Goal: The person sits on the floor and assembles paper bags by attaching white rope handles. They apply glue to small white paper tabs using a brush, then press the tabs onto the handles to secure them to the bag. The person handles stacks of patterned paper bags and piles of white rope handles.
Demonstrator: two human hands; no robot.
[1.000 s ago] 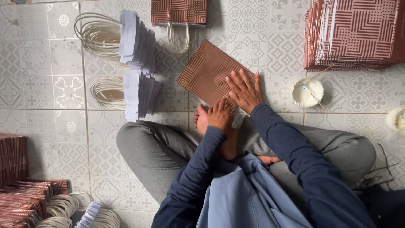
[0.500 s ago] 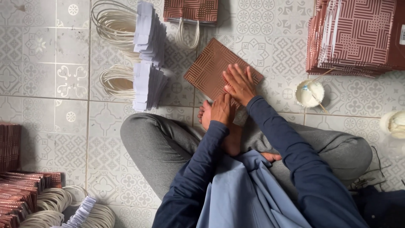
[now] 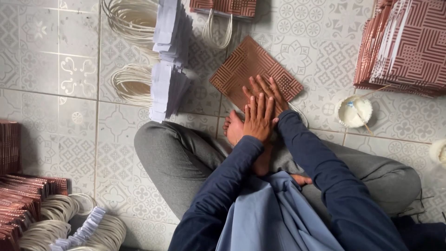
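Pressing flat with open fingers, the left hand (image 3: 258, 122) and right hand (image 3: 265, 93) overlapped on the patterned brown paper bag (image 3: 251, 69) at upper centre on the tiled floor (image 3: 60, 135), where uneven pressure could probably skew its fold.

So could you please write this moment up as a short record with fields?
Setting: person seated cross-legged on patterned floor tiles
Left hand: flat, overlapping the right hand
Right hand: pressing on the flat brown patterned bag
Right of hands: small white bowl with a stick in it
Far right: stack of patterned bags
Left of bag: white paper strips, coils of cord
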